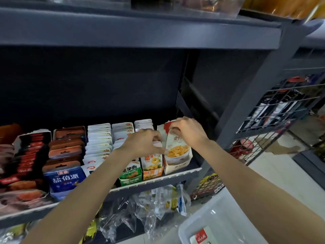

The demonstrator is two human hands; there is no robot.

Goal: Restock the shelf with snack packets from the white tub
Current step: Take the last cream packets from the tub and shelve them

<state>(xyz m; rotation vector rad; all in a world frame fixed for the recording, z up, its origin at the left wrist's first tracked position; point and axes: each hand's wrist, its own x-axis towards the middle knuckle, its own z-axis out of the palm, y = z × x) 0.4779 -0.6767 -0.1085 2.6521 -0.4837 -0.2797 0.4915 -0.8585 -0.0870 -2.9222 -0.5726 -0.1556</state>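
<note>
Head view: both hands at far-right display box (177, 152) on shelf (158, 178). R hand (189, 132) fingers pinch its torn top flap; L hand (144, 141) just beside, fingers curled on pale packets (157, 143) at box's left edge. Packets stand upright, long axis vertical; slot is right of L hand. White tub (219, 217) low right, w/ one red-white packet (200, 236) showing.

The dark grey metal shelf (140, 35) is looking almost black at the back. The tall cream paper box (177, 155) is showing a yellow food picture and a red corner. The blue shiny snack packet (65, 178) is wearing white letters. The small green carton (131, 175) is sitting beside the orange carton (152, 167). The white plastic tub (219, 215) is holding a red-and-white packet (202, 237).
</note>
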